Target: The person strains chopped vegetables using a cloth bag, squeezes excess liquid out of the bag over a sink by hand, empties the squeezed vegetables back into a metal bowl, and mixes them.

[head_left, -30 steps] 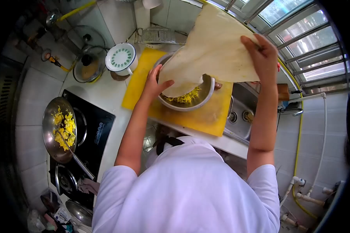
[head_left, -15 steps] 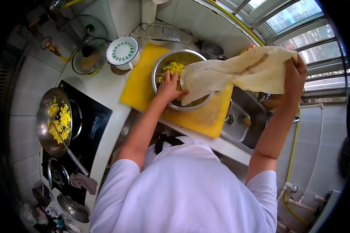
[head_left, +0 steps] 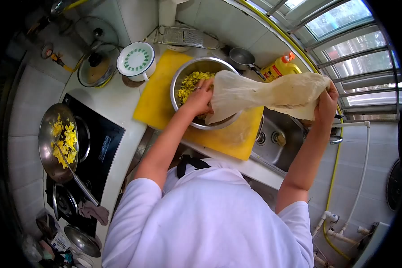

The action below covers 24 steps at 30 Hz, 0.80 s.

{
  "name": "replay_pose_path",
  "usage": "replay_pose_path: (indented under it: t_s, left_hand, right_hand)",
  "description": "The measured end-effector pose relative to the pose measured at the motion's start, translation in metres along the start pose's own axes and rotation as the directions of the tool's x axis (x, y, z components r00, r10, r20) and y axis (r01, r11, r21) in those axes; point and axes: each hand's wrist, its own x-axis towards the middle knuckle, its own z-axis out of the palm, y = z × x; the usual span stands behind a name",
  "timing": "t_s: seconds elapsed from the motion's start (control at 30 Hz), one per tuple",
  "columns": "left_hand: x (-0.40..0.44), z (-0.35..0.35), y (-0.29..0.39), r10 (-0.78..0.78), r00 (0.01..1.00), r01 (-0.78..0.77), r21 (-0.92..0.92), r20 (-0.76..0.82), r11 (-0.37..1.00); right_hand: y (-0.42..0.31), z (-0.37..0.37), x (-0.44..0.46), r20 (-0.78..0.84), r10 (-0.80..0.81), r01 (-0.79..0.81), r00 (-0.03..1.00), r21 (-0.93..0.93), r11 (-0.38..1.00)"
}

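Note:
A steel bowl [head_left: 176, 96] holds chopped yellow and greenish food [head_left: 191, 85]. Stretched from the bowl out over the sink side is a damp, cream-coloured cloth [head_left: 263, 93]. My left hand [head_left: 200, 99] is at the bowl, its fingers bent against the cloth's near end; the thumb is mostly hidden. Higher up and to the right, my right hand [head_left: 327, 102] grips the cloth's other end. Beneath the bowl lies a yellow cutting board [head_left: 228, 140].
On the left, a pan [head_left: 47, 156] with scrambled egg and a spatula sits on the black cooktop [head_left: 107, 138]. A white enamel pot [head_left: 136, 60], a grater [head_left: 183, 36] and a yellow bottle [head_left: 281, 68] stand behind. The sink [head_left: 288, 152] lies to the right.
My right hand has moved left and slightly down with the cloth, exposing the yellow bottle. The left hand's fingers have drawn together and shifted right, against the cloth's end.

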Motion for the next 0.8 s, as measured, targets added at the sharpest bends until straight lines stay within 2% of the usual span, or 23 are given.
replay_pose_path:
  t_s: [0.03,0.07,0.1,0.13,0.17,0.23,0.27,0.4,0.47,0.5,0.57,0.6,0.67,0.7,0.77,0.8]
  left_hand:
    - [-0.005,-0.012,0.005,0.005,1.000,-0.005,0.000,0.005,1.000]
    - [-0.013,-0.025,0.011,-0.183,0.980,0.175,0.104,0.076,0.979]
    - [-0.018,-0.034,0.018,-0.370,0.921,0.338,0.219,0.125,0.915]
    - [-0.022,-0.038,0.025,-0.465,0.867,0.412,0.270,0.177,0.870]
    - [-0.023,-0.033,0.025,-0.465,0.866,0.411,0.271,0.181,0.870]
    - [-0.025,-0.011,0.018,-0.351,0.934,0.324,0.257,0.064,0.910]
    - [-0.024,0.005,0.007,-0.282,0.958,0.285,0.258,-0.049,0.923]
    - [-0.004,0.004,-0.004,-0.293,0.955,0.296,0.157,-0.046,0.942]
    - [0.002,-0.004,-0.003,-0.268,0.963,0.257,-0.174,-0.039,0.951]
    - [0.005,-0.001,-0.002,-0.271,0.962,0.261,-0.175,-0.037,0.949]
    - [0.010,0.007,0.002,-0.135,0.982,0.128,-0.055,-0.132,0.990]
    - [0.008,0.005,0.005,-0.137,0.982,0.131,-0.057,-0.133,0.990]
    - [0.002,0.001,0.013,-0.019,1.000,0.019,0.143,0.001,0.990]
    - [0.001,-0.002,0.015,-0.019,1.000,0.019,0.143,0.000,0.990]
    - [-0.003,-0.008,0.014,0.010,0.985,-0.040,0.173,0.170,0.984]
    - [-0.003,-0.010,0.012,0.015,0.985,-0.046,0.174,0.174,0.984]
  right_hand:
    - [-0.001,-0.002,0.000,-0.007,0.001,-0.001,1.000,0.000,1.000]
    - [-0.004,-0.003,-0.002,-0.034,-0.034,0.036,0.999,0.039,0.999]
    - [-0.005,-0.005,-0.003,-0.063,-0.068,0.073,0.996,0.077,0.994]
    - [-0.005,-0.009,-0.004,-0.130,-0.089,0.100,0.988,0.080,0.992]
    - [-0.008,-0.011,-0.005,-0.132,-0.085,0.096,0.988,0.080,0.992]
    - [-0.015,-0.011,-0.004,-0.087,-0.128,0.141,0.988,0.166,0.976]
    - [-0.011,-0.019,-0.002,-0.078,-0.133,0.146,0.988,0.192,0.971]
    - [-0.009,-0.023,0.005,-0.083,-0.112,0.126,0.990,0.198,0.972]
    - [-0.009,-0.022,0.007,-0.072,-0.123,0.135,0.990,0.207,0.969]
    - [-0.010,-0.021,0.007,-0.070,-0.120,0.132,0.990,0.208,0.969]
    - [-0.011,-0.019,0.007,-0.075,-0.108,0.123,0.991,0.234,0.964]
    - [-0.011,-0.020,0.007,-0.073,-0.107,0.121,0.992,0.234,0.965]
    - [-0.011,-0.021,0.009,-0.038,-0.089,0.096,0.995,0.253,0.963]
    - [-0.013,-0.019,0.008,-0.038,-0.090,0.097,0.995,0.253,0.963]
    - [-0.018,-0.013,0.006,-0.129,-0.057,0.083,0.990,0.207,0.975]
    - [-0.020,-0.011,0.006,-0.136,-0.057,0.085,0.989,0.207,0.975]
